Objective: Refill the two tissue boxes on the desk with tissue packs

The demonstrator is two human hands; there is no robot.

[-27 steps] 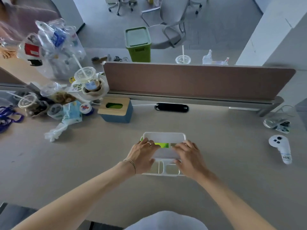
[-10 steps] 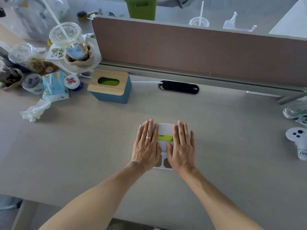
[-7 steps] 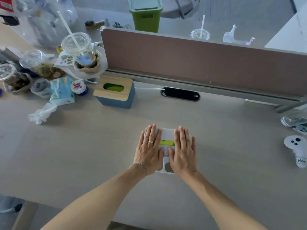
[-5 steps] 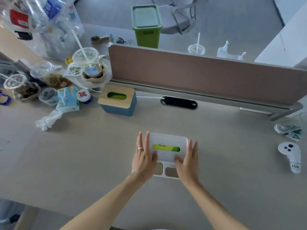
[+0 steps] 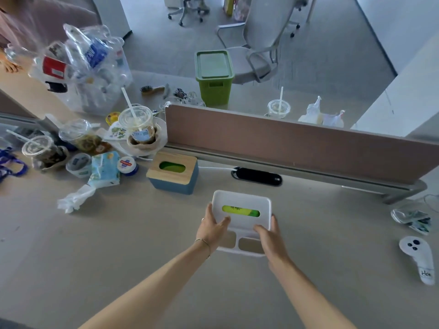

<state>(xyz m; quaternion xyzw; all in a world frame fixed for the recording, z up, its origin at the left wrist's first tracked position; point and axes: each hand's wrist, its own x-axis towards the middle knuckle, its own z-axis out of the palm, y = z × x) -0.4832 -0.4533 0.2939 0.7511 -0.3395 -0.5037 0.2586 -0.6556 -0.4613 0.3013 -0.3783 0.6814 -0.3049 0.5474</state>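
Both hands are on the white tissue box [image 5: 241, 218] now, out in the open middle of the desk [image 5: 118, 245], a little toward the near edge. The left hand [image 5: 212, 227] wraps the box's left side, thumb laid over the lid; the right hand [image 5: 269, 235] cups the right side, thumb on top too, both closed on the box. Green pack wrapper shows through the lid's slot, which runs left to right, and so does the box's long axis, square to the forearms. The two small tray compartments face the near edge. The wooden-lidded blue tissue box [image 5: 173, 173] sits up and to the left, near the partition [image 5: 297, 141], green in its slot as well, and the left hand is the nearer one. Looks like a final seating or shove toward the back edge.
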